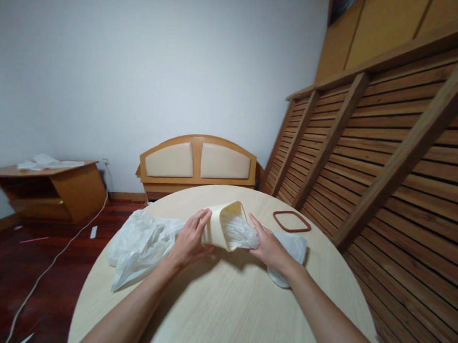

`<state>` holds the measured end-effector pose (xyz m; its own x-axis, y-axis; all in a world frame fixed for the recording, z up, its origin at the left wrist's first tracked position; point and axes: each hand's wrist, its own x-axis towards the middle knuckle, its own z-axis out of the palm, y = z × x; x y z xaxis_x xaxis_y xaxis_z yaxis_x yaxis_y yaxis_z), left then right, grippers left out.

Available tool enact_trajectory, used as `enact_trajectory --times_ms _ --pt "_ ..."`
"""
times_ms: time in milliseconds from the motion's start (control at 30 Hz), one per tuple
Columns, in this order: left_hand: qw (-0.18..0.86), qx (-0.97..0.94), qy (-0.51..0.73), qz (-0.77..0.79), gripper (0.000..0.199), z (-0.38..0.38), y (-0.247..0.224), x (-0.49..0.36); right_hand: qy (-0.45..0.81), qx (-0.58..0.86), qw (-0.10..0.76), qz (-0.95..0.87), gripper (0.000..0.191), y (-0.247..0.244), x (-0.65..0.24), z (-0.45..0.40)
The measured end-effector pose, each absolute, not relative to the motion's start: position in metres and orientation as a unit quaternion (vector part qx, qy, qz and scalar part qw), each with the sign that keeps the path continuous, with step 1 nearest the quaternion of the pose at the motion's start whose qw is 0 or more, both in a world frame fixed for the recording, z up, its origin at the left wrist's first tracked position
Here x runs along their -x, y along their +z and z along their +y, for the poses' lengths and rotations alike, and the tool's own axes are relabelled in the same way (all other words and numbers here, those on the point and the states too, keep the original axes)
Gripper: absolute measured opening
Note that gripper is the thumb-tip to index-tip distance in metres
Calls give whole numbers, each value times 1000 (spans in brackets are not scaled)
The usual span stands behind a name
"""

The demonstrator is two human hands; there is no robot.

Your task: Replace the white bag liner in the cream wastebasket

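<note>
My left hand grips the side of a cream-coloured open container, shaped like a small bin and tipped on its side above the table. Its rounded-square mouth faces right. A bunched white plastic bag sits in the mouth, and my right hand pinches its outer end. Left of my left hand, a crumpled white plastic bag spreads over the table; whether it joins the container is hidden. Partly behind my right wrist lies a whitish, flat-looking item. Farther right is a brown rounded-square ring.
All this is on a round pale wooden table. A slatted wooden frame leans close along the right. Behind stands a padded headboard; at left, a low wooden cabinet and a white cable on the dark red floor.
</note>
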<state>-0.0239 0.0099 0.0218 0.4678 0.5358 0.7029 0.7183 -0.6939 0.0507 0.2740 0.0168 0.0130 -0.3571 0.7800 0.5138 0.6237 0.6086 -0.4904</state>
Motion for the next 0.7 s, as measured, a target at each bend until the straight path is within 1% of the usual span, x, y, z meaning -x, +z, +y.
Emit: enact_trajectory --times_ms 167,300,367,500,700 --pt "125 842 -359 -383 113 13 19 25 225 411 377 -799 82 23 -280 12" --pt "106 843 -359 -387 110 13 20 25 254 384 427 -778 61 36 -281 7" --pt "98 843 -357 -390 109 12 19 27 260 374 458 -763 59 40 -281 5" --pt "104 843 -355 -392 109 16 16 31 245 353 536 -727 62 44 -284 6" --pt "138 835 -360 -393 111 27 9 36 185 352 636 -661 46 48 -293 10"
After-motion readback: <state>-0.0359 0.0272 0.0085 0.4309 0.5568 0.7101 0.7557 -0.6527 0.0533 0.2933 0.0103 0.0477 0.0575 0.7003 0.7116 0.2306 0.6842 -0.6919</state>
